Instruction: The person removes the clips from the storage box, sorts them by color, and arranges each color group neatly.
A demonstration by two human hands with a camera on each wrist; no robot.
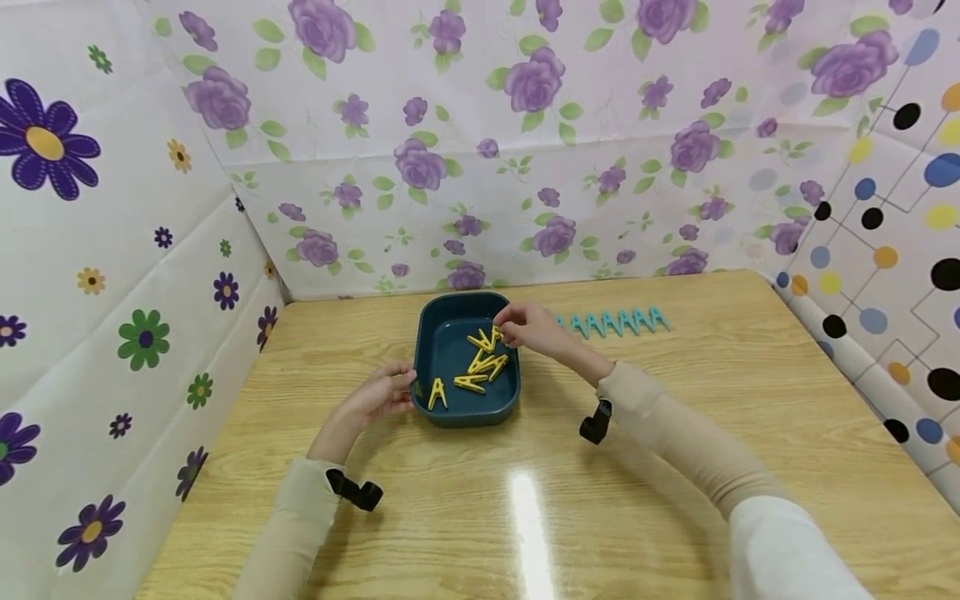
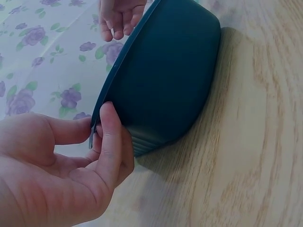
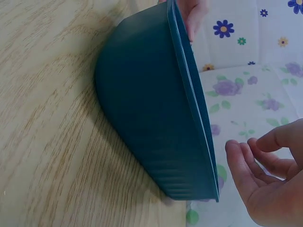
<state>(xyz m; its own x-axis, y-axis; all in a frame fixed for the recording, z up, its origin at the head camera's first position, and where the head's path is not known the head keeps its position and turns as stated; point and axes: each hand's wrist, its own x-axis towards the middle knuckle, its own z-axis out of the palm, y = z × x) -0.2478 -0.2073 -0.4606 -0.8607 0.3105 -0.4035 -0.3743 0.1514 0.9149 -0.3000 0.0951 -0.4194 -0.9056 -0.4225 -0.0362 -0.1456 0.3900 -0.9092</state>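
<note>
A dark teal plastic basin (image 1: 467,417) stands on the table with several yellow clothespins (image 1: 470,382) lying loose in it. My left hand (image 1: 384,390) pinches its left rim; in the left wrist view the thumb and fingers close on the edge. Over the right rim hovers my right hand (image 1: 534,327), beside a yellow clothespin (image 1: 496,333) near the far right corner. The right wrist view shows this hand (image 3: 272,175) with fingers loosely bent, a gap between it and the basin's wall (image 3: 142,104), and nothing visible between its fingertips.
Light blue clothespins (image 1: 621,322) stand in a row right of the basin, the leftmost partly hidden by my right hand. The wooden table (image 1: 637,483) meets flower-patterned cloth (image 1: 465,167) at the back and left, and dotted cloth (image 1: 885,250) at the right.
</note>
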